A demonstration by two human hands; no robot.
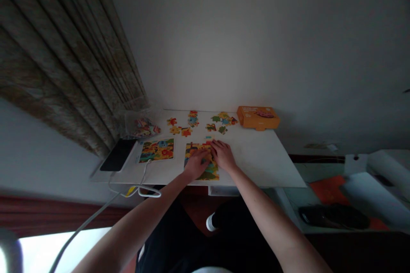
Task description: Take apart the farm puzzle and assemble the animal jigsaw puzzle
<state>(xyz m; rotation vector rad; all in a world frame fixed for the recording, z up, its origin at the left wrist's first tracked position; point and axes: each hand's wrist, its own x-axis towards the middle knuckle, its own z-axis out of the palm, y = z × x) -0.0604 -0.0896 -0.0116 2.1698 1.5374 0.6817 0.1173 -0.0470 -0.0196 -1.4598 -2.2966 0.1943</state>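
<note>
A partly assembled jigsaw puzzle (209,175) lies near the table's front edge, bright with yellow, green and blue. My left hand (196,165) rests on it, fingers stretched to the right and thumb apart. At its upper right edge, the fingers of my right hand (223,155) close down on a puzzle piece, mostly hidden beneath them. Just beyond those fingertips shows a small red and teal puzzle piece (209,138). To the left lies a picture card (156,150) with an elephant and a lion.
Loose puzzle pieces (186,131) and joined clusters (224,118) spread along the back. An orange box (258,117) stands at back right. At left are a clear bag of pieces (142,126), a dark tablet-like device (118,155) and a white cable (150,192) hanging over the table edge (256,185).
</note>
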